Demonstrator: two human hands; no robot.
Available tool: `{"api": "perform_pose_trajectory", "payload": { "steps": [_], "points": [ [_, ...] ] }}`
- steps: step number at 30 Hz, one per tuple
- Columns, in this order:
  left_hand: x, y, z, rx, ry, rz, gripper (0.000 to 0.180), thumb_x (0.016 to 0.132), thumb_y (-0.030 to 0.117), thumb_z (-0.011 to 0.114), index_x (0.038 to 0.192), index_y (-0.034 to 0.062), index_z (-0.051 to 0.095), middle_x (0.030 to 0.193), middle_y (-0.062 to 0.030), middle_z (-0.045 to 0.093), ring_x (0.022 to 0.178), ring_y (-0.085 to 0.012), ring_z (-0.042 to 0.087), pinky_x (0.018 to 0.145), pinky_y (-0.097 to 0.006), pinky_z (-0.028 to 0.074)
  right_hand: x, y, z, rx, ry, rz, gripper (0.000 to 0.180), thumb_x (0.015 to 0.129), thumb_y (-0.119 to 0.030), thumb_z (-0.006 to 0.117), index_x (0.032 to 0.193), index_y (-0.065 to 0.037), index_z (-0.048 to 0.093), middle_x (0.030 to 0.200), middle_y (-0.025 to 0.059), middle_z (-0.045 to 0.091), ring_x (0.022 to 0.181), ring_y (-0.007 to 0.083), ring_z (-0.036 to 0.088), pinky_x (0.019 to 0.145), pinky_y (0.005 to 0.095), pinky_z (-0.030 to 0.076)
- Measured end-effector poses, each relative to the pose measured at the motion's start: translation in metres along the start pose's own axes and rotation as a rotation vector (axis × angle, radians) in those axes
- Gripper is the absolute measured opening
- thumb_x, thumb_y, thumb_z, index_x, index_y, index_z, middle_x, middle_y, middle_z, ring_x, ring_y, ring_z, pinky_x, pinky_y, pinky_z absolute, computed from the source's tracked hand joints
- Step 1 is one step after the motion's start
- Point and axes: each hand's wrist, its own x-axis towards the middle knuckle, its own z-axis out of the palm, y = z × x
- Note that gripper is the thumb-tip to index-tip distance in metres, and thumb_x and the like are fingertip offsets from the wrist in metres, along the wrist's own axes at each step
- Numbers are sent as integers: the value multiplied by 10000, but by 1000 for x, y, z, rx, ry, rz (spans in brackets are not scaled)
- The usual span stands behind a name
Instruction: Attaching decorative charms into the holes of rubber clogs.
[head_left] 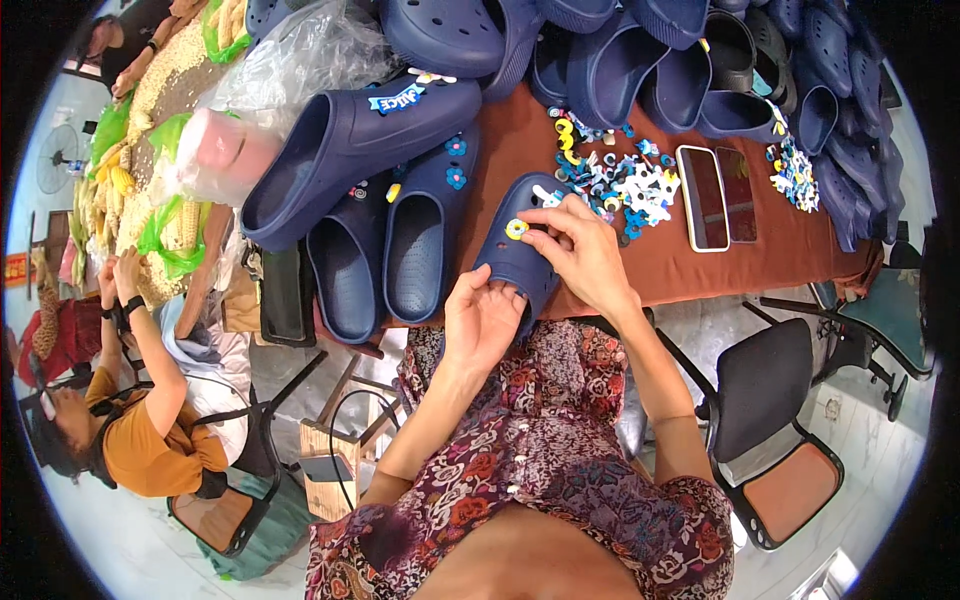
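A navy blue clog (pixel 490 248) lies at the table's front edge, its toe pointing away from me. My left hand (pixel 480 322) holds it from the near end, the fingers reaching into the opening and partly hidden there. Between thumb and forefinger, my right hand (pixel 585 252) pinches a small round yellow shoe charm (pixel 516 229) against the clog's upper. A white charm (pixel 546 196) sits nearer the toe. Right beyond the clog spreads a loose pile of white, blue, black and yellow charms (pixel 640 190).
Finished-looking clogs with charms (pixel 418 255) stand to the left, more clogs (pixel 620 75) crowd the back. Two phones (pixel 704 200) lie right of the charms, beside a smaller charm pile (pixel 795 178). At left, a person in an orange shirt (pixel 150 450) handles corn. An office chair (pixel 765 385) stands at right.
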Motion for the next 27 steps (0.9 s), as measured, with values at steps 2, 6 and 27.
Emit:
{"api": "perform_pose_trajectory", "payload": {
  "steps": [2, 6, 27],
  "points": [
    [2, 1, -4, -36, 21, 2, 269, 880, 208, 548, 1105, 60, 565, 1047, -44, 632, 951, -171, 588, 785, -318, 472, -1, -1, 2, -7, 5, 9, 216, 814, -195, 699, 1018, -124, 713, 759, 43, 518, 591, 139, 516, 560, 286, 424],
    [3, 2, -14, -94, -38, -8, 348, 867, 157, 547, 1163, -19, 499, 1198, -103, 562, 1159, -225, 504, 1054, -377, 354, -1, -6, -1, -27, -20, 57, 214, 827, -234, 680, 1016, -141, 714, 769, 67, 525, 604, 187, 545, 588, 321, 449],
    [-1, 12, 2, -258, 11, -1, 354, 872, 182, 528, 1191, 28, 538, 1242, -93, 583, 1172, -213, 505, 953, -381, 379, -27, 62, -10, 415, 168, 145, 139, 902, -67, 601, 1019, -38, 670, 863, -39, 535, 668, 1, 432, 553, 153, 344]
  ]
}}
